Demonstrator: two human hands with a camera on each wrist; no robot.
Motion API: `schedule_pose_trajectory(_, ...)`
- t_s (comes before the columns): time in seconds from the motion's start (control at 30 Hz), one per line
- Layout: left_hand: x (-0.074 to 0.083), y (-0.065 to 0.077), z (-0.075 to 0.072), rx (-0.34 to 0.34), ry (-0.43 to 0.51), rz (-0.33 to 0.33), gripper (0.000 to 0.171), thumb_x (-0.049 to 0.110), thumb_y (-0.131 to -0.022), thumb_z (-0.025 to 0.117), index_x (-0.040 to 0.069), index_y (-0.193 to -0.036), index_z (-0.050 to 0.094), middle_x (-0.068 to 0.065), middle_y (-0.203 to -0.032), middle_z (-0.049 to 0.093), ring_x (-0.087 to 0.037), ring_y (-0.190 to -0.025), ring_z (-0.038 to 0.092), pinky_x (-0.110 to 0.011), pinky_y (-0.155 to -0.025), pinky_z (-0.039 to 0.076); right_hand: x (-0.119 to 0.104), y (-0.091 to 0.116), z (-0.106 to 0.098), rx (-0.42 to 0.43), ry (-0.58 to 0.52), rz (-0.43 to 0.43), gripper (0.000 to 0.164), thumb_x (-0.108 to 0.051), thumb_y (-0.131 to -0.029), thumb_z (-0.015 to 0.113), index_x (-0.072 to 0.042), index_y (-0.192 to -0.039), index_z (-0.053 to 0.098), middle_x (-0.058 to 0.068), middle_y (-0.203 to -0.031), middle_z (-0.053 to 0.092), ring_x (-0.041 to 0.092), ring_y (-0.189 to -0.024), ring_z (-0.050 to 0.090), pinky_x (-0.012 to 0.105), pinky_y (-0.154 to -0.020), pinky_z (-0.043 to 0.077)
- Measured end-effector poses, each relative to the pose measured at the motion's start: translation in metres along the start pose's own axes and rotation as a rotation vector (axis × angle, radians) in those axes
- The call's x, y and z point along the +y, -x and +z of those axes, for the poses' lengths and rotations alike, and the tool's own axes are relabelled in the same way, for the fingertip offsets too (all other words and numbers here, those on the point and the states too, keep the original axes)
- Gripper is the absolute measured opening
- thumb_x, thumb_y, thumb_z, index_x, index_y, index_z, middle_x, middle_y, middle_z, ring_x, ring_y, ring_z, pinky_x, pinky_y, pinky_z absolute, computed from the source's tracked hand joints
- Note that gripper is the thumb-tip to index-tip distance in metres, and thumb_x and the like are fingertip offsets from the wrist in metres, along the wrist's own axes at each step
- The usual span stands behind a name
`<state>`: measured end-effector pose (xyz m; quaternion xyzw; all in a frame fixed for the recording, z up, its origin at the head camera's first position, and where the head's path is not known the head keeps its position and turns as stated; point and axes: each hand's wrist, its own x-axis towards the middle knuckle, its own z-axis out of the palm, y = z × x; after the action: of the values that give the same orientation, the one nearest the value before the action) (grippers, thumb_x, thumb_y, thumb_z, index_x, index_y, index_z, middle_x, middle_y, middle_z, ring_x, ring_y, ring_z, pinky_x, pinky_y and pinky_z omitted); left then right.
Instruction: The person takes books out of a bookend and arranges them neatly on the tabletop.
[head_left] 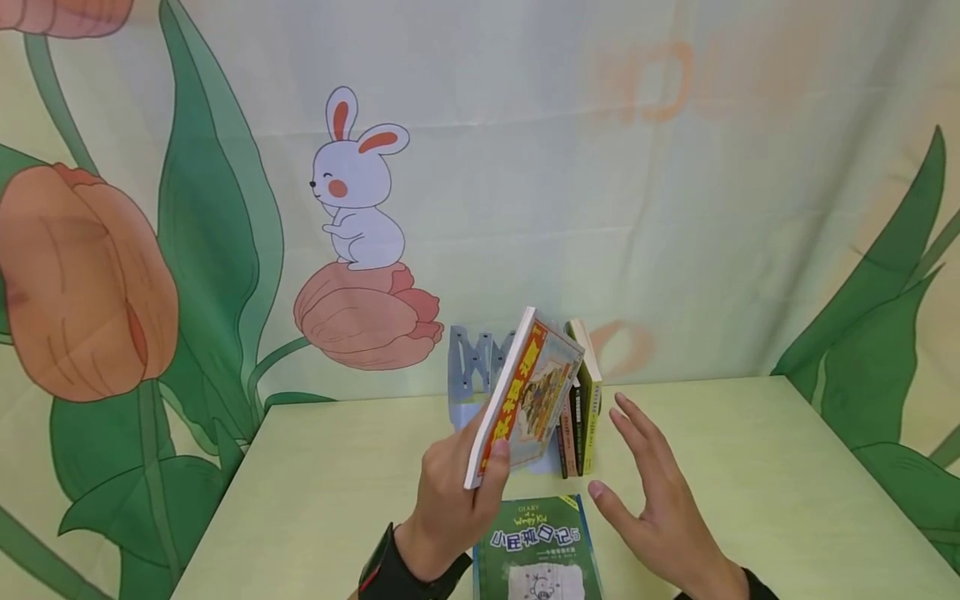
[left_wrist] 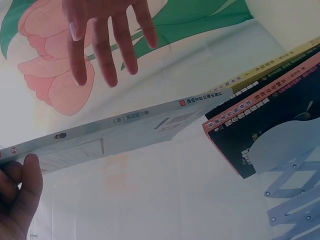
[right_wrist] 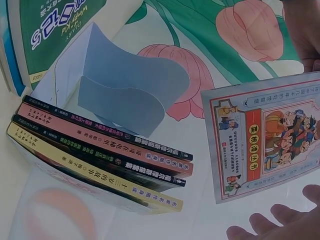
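Note:
My left hand (head_left: 450,492) grips a light-blue paperback book (head_left: 542,396) by its lower edge, thumb across the cover. The book is tilted up in the air, its cartoon cover and red title strip turned to the right. To its right, my right hand (head_left: 667,504) is raised with fingers spread, holding nothing. Behind the held book, several slim books (head_left: 585,417) stand upright in a blue bookend (head_left: 465,367); their yellow, black and pink spines show in the right wrist view. The held book partly hides the bookend in the head view.
A green comic-diary book (head_left: 536,542) lies face up at the near side of the pale table (head_left: 315,492), with a blue-edged book (right_wrist: 11,60) under it. A curtain (head_left: 525,183) printed with tulips and a rabbit hangs behind the table.

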<state>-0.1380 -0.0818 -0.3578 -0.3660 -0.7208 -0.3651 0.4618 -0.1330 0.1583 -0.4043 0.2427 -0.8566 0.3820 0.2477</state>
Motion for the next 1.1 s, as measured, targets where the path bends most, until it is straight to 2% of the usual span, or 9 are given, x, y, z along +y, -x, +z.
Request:
schedule_pose_trajectory(0.2, 0.001, 0.008, -0.004, -0.007, 0.067, 0.02, 0.038, 0.016, -0.104, 0.044, -0.008, -0.13, 0.056, -0.02, -0.095, 0.073, -0.022, -0.072, 0.074, -0.027, -0.061, 0.058, -0.003, -0.002, 0.0, 0.004, 0.002, 0.004, 0.089, -0.014, -0.083, 0.074, -0.019, -0.157, 0.025, 0.002, -0.164, 0.02, 0.02, -0.149, 0.025, 0.068, -0.105, 0.033)
schedule_pose_trajectory(0.47, 0.001, 0.015, -0.004, 0.002, 0.113, 0.088, 0.038, 0.016, -0.103, 0.044, -0.012, -0.126, 0.057, -0.022, -0.093, 0.073, -0.023, -0.071, 0.074, -0.027, -0.061, 0.058, -0.004, -0.006, -0.001, 0.021, 0.004, 0.006, 0.087, -0.012, -0.084, 0.073, -0.019, -0.157, 0.025, 0.002, -0.164, 0.021, 0.02, -0.149, 0.025, 0.064, -0.107, 0.033)
schedule_pose_trajectory(0.6, -0.001, 0.02, -0.004, -0.018, 0.124, 0.128, 0.039, 0.017, -0.104, 0.043, -0.013, -0.125, 0.057, -0.02, -0.092, 0.073, -0.02, -0.069, 0.073, -0.026, -0.061, 0.058, -0.002, -0.008, 0.0, 0.034, -0.01, -0.011, 0.087, -0.009, -0.084, 0.073, -0.017, -0.157, 0.026, 0.002, -0.163, 0.023, 0.019, -0.149, 0.026, 0.063, -0.107, 0.033)
schedule_pose_trajectory(0.7, -0.002, 0.023, -0.003, -0.044, 0.14, 0.158, 0.04, 0.017, -0.104, 0.042, -0.014, -0.124, 0.057, -0.02, -0.093, 0.072, -0.019, -0.069, 0.072, -0.025, -0.061, 0.058, 0.0, -0.009, 0.001, 0.044, -0.015, -0.038, 0.086, -0.008, -0.084, 0.072, -0.014, -0.156, 0.027, 0.004, -0.162, 0.025, 0.018, -0.148, 0.027, 0.049, -0.113, 0.032)
schedule_pose_trajectory(0.83, -0.002, 0.024, -0.003, -0.059, 0.166, 0.18, 0.041, 0.018, -0.104, 0.042, -0.014, -0.123, 0.057, -0.021, -0.094, 0.072, -0.018, -0.068, 0.072, -0.023, -0.062, 0.057, 0.002, -0.009, 0.002, 0.057, -0.025, -0.082, 0.083, -0.006, -0.084, 0.071, -0.012, -0.155, 0.029, 0.008, -0.161, 0.028, 0.017, -0.147, 0.03, 0.021, -0.115, 0.022)
schedule_pose_trajectory(0.93, -0.003, 0.024, -0.004, -0.062, 0.181, 0.192, 0.04, 0.018, -0.104, 0.042, -0.015, -0.122, 0.058, -0.021, -0.092, 0.072, -0.017, -0.067, 0.072, -0.023, -0.062, 0.057, 0.004, -0.009, 0.003, 0.061, -0.036, -0.102, 0.08, -0.005, -0.085, 0.07, -0.01, -0.155, 0.03, 0.009, -0.16, 0.03, 0.016, -0.147, 0.03, 0.014, -0.114, 0.018)
schedule_pose_trajectory(1.1, -0.004, 0.026, -0.006, -0.093, 0.231, 0.188, 0.039, 0.017, -0.104, 0.043, -0.014, -0.125, 0.056, -0.022, -0.094, 0.072, -0.018, -0.07, 0.073, -0.023, -0.063, 0.058, 0.005, -0.01, 0.002, 0.054, -0.039, -0.089, 0.079, -0.004, -0.086, 0.069, -0.011, -0.155, 0.03, 0.007, -0.159, 0.032, 0.015, -0.146, 0.031, 0.011, -0.114, 0.018)
